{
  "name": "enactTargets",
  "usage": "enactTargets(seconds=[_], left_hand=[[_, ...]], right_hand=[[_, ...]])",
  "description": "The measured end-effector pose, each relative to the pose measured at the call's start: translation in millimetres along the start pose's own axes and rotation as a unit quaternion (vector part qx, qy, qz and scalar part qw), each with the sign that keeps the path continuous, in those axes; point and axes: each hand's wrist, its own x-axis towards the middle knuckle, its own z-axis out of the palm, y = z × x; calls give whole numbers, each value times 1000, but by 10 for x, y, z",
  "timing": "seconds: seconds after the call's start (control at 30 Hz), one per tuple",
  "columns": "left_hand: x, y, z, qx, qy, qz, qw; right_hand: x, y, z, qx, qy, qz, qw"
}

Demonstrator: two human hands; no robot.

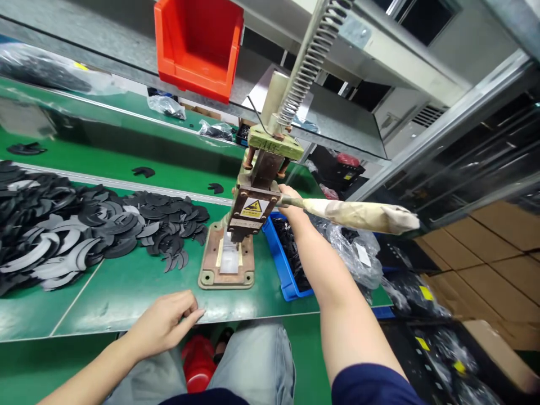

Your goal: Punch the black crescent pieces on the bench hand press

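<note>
Plainly, from where I stand, the hand press (253, 222) marks the dial's centre, standing on its base plate (210, 259) upon the green bench (139, 284). Its lever (363, 215), sheathed in pale wrapping, points to 3 o'clock. The right hand (291, 211) reaches in behind the lever's root, its fingers largely hidden; I cannot tell whether they grip. The left hand (169, 318), between 7 and 8 o'clock, lies relaxed at the bench edge, fingers bent, thumb standing off, nothing visible in it. The press looks heavy and rigid; the lever's wrapped end should offer the surest hold (the wrapping probably cushions the palm and checks slipping). The dark curved pieces (122, 247), heaped at 9 o'clock, look thin, light and slightly springy, perhaps slick, and are likely best pinched across the band. A blue tray (279, 264) of dark parts sits at 4 o'clock.
</note>
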Motion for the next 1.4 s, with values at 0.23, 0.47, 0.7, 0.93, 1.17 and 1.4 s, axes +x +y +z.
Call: enactTargets(seconds=[0.23, 0.47, 0.7, 0.93, 1.17, 1.4], left_hand=[[-23, 4, 4, 7, -4, 3, 1000], [-15, 52, 24, 35, 3, 2, 999], [-9, 119, 13, 58, 2, -10, 998], [-28, 142, 24, 62, 6, -21, 998], [-8, 232, -8, -39, 28, -85, 995], [201, 869, -181, -123, 102, -17, 987]], right_hand=[[-527, 233, 169, -4, -20, 34, 999], [-1361, 705, 221, -6, -191, 48, 980], [-1605, 580, 448, 6, -225, 58, 973], [-1759, 663, 317, 63, -112, 112, 985], [-2209, 613, 40, 203, 102, 46, 973], [-2975, -294, 324, 377, 192, -131, 897]])
